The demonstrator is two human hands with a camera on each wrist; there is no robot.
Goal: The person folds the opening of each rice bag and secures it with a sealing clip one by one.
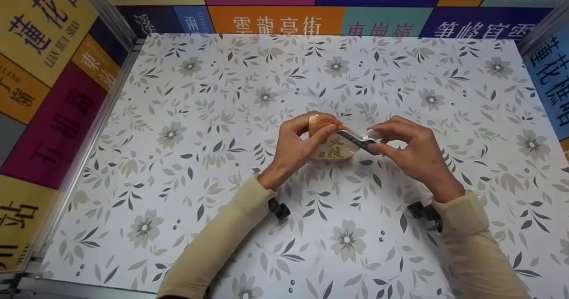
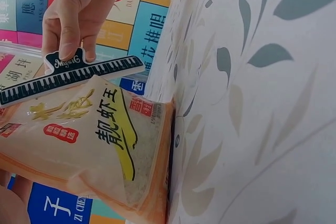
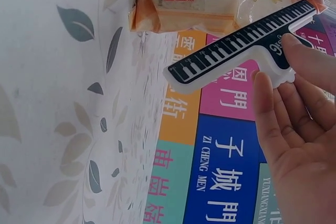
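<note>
We've got the snack bag (image 1: pixel 331 150) standing on the floral table (image 1: pixel 186 165), centre of the head view, base down on the cloth. Left hand (image 1: pixel 295 143) is curled round the bag's upper left edge, thumb and fingers on its folded top. Right hand (image 1: pixel 411 150) pinches the handle tab of the piano-key clip (image 1: pixel 358 140), thumb on one side and fingers on the other.

In the left wrist view the clip (image 2: pixel 73 77) runs across the bag's (image 2: pixel 100 140) top edge. We can't tell whether its jaws are already over the film or only lying against it.

Risks as we see them:
- Clip bites only part of the fold, since it sits skewed to the top edge; seal leaves a gap at one end.
- Thin, slick film; if the left hand slackens, the fold springs open under the clip.
- Bag is light and tall on a narrow base; a sideways push from the right hand could tip it.
- Fingers near the closing jaws, so a pinch is possible.

Orientation: bag's long axis roughly vertical, sealed base on the table, open end up. Clip's long axis runs from centre frame down toward the right in the head view, handle tab at the right-hand end, free tip toward the left hand.
</note>
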